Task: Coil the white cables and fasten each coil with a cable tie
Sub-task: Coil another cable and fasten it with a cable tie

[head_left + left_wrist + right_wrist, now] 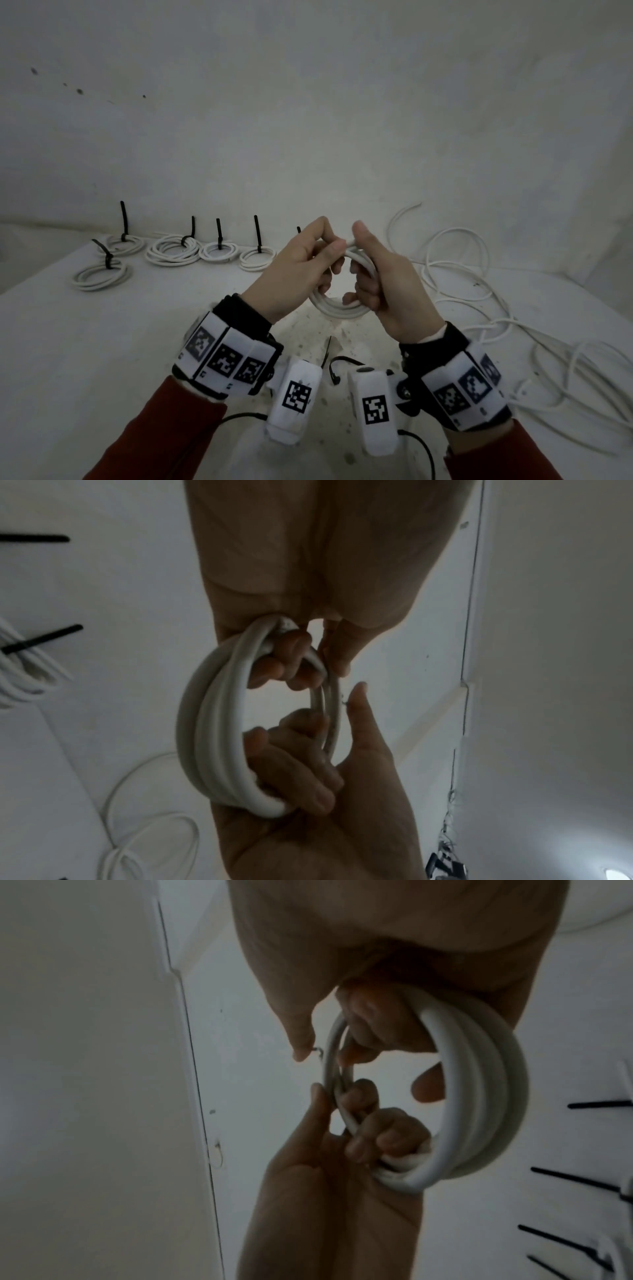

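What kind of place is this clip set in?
Probably a bare, makeshift work corner, not a proper workshop: a white cloth-covered surface against a plain wall, tied coils lined up, loose white cables heaped right, both hands gripping a fresh coil.

A white counter (102,342) fills the lower part of the head view, speckled with dark flecks near its middle. Behind it rises a pale wall (308,102) bearing a few dark spots (79,91) at upper left.

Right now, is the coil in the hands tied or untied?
Untied: coil, gripped by left hand and right hand, shows no black tie.
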The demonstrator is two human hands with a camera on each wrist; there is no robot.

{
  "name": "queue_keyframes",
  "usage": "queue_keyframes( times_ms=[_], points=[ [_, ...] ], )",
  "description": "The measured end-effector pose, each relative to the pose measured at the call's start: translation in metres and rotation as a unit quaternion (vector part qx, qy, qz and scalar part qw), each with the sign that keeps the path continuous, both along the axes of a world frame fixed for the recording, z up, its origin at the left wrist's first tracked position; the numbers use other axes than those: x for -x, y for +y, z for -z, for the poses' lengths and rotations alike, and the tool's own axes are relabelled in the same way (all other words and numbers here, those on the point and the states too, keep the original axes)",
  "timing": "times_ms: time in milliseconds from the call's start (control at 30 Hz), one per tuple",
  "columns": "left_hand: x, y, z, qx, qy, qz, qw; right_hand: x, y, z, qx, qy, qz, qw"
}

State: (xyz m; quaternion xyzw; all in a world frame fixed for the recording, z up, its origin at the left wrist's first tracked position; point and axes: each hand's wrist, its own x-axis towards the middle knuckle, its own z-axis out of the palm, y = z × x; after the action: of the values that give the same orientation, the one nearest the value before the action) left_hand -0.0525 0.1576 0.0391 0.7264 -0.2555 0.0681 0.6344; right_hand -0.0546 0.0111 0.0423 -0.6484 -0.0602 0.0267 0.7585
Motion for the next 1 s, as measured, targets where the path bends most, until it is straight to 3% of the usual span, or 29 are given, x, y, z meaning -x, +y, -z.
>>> queue_keyframes(
  times_ms=[167,267,333,433,567,767,900,1000],
  points=[
    [-0.003,0.0,0.002,-0.02,-0.016,-0.021,0.999,-0.002,0.007,0.006,0.011,-0.082,0.058,0.995],
    [-0.006,-0.003,0.006,0.053,0.069,-0.005,0.996,-0.005,0.009,0.01,0.028,-0.111,0.09,0.989],
    [-0.008,-0.006,0.01,0.095,0.119,0.012,0.988,-0.007,0.009,0.013,0.026,-0.099,0.112,0.988],
    [-0.012,-0.007,0.013,0.064,0.147,0.005,0.987,-0.008,0.01,0.016,0.017,-0.065,0.119,0.991],
    [-0.012,-0.005,0.013,0.052,0.2,0.002,0.978,-0.011,0.006,0.013,-0.017,0.049,0.023,0.998],
    [-0.009,0.0,0.009,0.034,0.175,0.001,0.984,-0.01,-0.012,0.012,-0.076,0.107,-0.127,0.983],
    [-0.004,-0.003,0.01,0.009,0.161,-0.008,0.987,-0.007,-0.01,0.011,-0.045,0.075,-0.083,0.993],
    [-0.001,-0.012,0.013,-0.053,0.101,-0.071,0.991,-0.005,-0.003,0.011,0.013,0.04,-0.028,0.999]
  ],
)
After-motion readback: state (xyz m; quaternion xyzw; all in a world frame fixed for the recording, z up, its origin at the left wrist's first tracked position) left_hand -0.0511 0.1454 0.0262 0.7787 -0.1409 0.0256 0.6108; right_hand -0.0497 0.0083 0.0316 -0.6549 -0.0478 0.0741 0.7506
